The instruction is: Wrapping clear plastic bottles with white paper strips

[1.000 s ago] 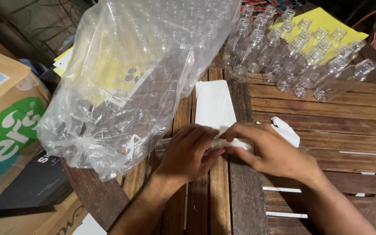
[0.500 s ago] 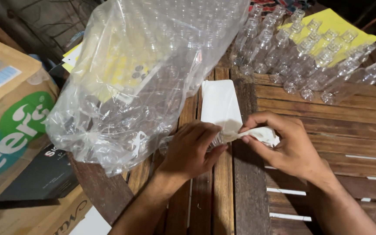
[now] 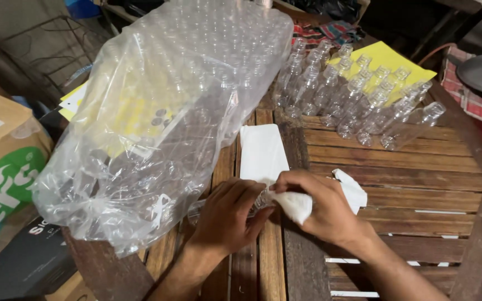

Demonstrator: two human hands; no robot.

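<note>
My left hand (image 3: 227,218) grips a small clear plastic bottle (image 3: 261,198) that lies sideways on the wooden slatted table (image 3: 408,184); only its neck end shows between my hands. My right hand (image 3: 322,207) presses a crumpled white cloth (image 3: 297,204) against the bottle's mouth end, and the cloth's loose end sticks out behind the hand. Both hands meet near the table's front middle.
A big clear plastic bag (image 3: 168,106) full of small clear bottles covers the table's left half. Several loose clear bottles (image 3: 358,95) stand at the back on a yellow sheet (image 3: 389,58). A white paper strip (image 3: 262,151) lies behind my hands. Cardboard boxes (image 3: 1,173) stand left of the table.
My right hand has drawn the white cloth in from the right and now covers the bottle's end with it. The left hand keeps its hold on the bottle.
</note>
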